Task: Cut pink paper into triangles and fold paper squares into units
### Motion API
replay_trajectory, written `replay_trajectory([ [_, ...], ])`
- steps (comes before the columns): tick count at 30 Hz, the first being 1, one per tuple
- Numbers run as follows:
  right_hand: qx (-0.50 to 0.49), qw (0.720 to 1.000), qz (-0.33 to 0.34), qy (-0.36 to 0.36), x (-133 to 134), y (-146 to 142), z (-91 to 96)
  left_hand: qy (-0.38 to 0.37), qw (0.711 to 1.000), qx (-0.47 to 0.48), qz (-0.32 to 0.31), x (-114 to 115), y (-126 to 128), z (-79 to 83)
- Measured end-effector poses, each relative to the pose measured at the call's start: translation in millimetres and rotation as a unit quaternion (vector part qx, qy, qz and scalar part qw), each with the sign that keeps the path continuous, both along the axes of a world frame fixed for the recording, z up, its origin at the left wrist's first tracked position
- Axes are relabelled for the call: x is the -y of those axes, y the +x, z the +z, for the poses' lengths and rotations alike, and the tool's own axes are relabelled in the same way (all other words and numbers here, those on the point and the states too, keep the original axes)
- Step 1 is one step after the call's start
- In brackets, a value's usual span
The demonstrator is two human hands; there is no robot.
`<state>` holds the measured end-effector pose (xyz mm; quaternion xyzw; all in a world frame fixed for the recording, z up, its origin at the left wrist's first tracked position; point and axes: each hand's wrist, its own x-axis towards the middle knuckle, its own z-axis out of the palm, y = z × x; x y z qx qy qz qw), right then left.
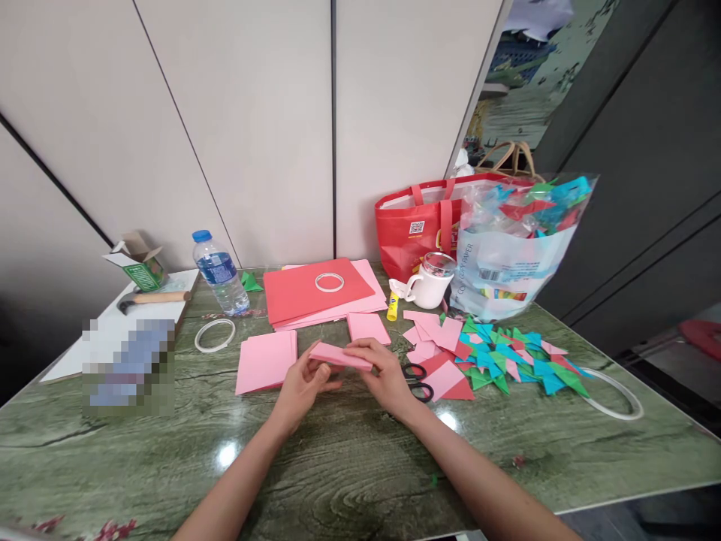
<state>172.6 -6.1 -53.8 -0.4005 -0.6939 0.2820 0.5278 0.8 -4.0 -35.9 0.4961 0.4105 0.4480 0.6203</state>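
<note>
Both of my hands hold a folded strip of pink paper [338, 355] just above the green table [349, 466]. My left hand [304, 385] pinches its left end with closed fingers. My right hand [384, 374] grips the right end, fingers curled over the top edge. A stack of pink sheets [266, 361] lies just left of my left hand. Black-handled scissors [420, 381] rest right beside my right hand.
Red and pink paper stacks [315, 294] with a white ring lie behind. A water bottle [218, 272], white mug [431, 284], glue stick [393, 306], red bag [417, 225], plastic bag of folded pieces [507, 255] and scattered coloured triangles [507, 361] surround them. A hammer [152, 298] lies left.
</note>
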Motion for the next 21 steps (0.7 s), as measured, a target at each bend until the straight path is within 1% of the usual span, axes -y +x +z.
replay_trajectory([
  [3, 0.047, 0.997, 0.061, 0.006, 6, -4, 0.7, 0.002, 0.999, -0.033, 0.021, 1, 0, -0.3],
  [6, 0.061, 0.992, 0.104, -0.026, 10, -7, 1.2, 0.009, 0.997, -0.067, 0.034, -3, -6, 1.8],
  [9, 0.025, 0.987, 0.135, -0.082, 14, -10, 0.3, 0.063, 0.989, -0.124, 0.050, -6, -9, 2.8],
  [11, -0.024, 0.982, 0.145, -0.117, 15, -13, -0.9, 0.120, 0.972, -0.187, 0.072, -7, -10, 1.7],
  [13, -0.075, 0.975, 0.147, -0.150, 15, -16, -1.9, 0.165, 0.955, -0.234, 0.080, -8, -10, -0.8],
  [15, -0.118, 0.967, 0.135, -0.182, 13, -16, -2.3, 0.189, 0.947, -0.248, 0.077, -9, -10, -4.2],
  [19, -0.189, 0.955, 0.071, -0.217, 4, -12, -2.5, 0.227, 0.943, -0.228, 0.084, -8, -10, -8.1],
  [20, -0.214, 0.947, 0.063, -0.229, 2, -11, -2.6, 0.227, 0.945, -0.225, 0.072, -8, -10, -7.8],
  [21, -0.242, 0.938, 0.060, -0.243, 1, -10, -2.7, 0.221, 0.948, -0.226, 0.047, -8, -11, -6.9],
])
